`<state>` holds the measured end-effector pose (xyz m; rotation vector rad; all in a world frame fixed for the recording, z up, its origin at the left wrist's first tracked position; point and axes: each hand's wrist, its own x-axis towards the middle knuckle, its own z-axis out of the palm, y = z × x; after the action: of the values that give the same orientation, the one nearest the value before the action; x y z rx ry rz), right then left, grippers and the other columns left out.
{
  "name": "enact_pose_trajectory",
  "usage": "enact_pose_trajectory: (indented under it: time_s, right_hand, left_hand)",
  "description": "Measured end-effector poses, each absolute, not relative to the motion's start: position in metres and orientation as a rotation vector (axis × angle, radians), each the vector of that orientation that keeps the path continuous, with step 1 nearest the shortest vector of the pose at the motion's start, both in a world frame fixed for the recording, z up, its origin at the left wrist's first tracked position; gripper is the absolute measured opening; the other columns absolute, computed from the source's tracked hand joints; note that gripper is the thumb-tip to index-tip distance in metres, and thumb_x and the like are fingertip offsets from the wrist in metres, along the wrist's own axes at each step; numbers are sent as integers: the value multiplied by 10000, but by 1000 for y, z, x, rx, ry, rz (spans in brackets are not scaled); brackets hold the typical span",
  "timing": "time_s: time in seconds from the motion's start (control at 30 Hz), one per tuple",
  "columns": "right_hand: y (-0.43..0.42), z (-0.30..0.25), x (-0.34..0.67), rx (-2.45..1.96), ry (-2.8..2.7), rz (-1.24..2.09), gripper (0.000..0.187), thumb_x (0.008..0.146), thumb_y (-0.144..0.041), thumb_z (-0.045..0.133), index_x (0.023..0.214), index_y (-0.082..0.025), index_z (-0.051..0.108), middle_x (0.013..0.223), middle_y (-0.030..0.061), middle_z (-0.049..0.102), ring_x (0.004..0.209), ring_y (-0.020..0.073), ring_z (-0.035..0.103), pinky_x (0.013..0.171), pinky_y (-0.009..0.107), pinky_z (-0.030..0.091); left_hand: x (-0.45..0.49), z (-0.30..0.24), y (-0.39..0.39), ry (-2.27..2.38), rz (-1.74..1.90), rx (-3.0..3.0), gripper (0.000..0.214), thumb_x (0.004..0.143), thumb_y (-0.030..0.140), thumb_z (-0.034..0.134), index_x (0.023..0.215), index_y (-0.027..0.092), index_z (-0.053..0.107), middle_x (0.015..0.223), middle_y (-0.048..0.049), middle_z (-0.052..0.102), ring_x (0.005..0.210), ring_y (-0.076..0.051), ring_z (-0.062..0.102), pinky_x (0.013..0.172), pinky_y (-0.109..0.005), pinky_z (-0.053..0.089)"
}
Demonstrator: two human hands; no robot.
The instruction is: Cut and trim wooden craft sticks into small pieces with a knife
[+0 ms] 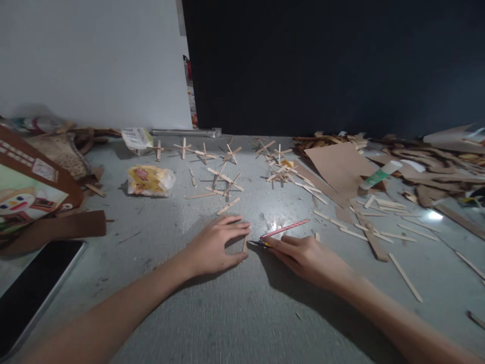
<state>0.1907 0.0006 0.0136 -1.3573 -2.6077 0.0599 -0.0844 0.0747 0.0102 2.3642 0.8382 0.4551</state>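
Observation:
My left hand (215,246) is at the middle of the grey table, fingers and thumb holding a short wooden craft stick (245,244) against the surface. From the right, my right hand (305,255) grips a slim tool with a dark pointed tip (256,243) and a bit of yellow; its kind is unclear because the fingers cover most of it. The tip reaches close to the stick. Just beyond the right fingers is a slim red-pink rod (286,227), perhaps a pencil. Ahead of both hands lie crossed craft sticks (225,182) joined into small star-like shapes.
Loose craft sticks (405,282) lie to the right, near a glue stick (381,175) and a sheet of brown cardboard (339,169). On the left are a phone (38,288), a printed brown box (32,187) and a yellow plastic packet (149,181). Dark and white panels stand behind.

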Motion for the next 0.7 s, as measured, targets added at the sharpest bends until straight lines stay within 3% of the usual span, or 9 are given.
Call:
enact_pose_trajectory:
  time_s: [0.2,0.33,0.7]
  right_hand:
    - [0,13,192,-1376,-2628,47,422,1134,-314,415,1491,-239,627,846,67,772,572,144,676,552,249,391]
    - [-1,17,191,-1469,-2656,68,377,1107,-284,450,1432,-244,637,954,86,805,583,163,690,537,255,377]
    - [1,12,195,-1376,-2656,27,391,1107,-289,416,1387,-233,683,917,89,797,548,157,666,527,269,367]
  left_hand:
    - [-84,11,74,842,454,2354,518,883,334,774,1392,278,700,1474,-60,681,1507,-297,483,1237,-527,419]
    - [-83,12,74,824,458,2367,509,882,313,765,1386,279,703,1465,-61,688,1503,-298,489,1230,-532,426]
    - [-84,13,75,849,405,2368,508,899,351,752,1397,263,700,1492,-57,667,1523,-299,464,1234,-529,422]
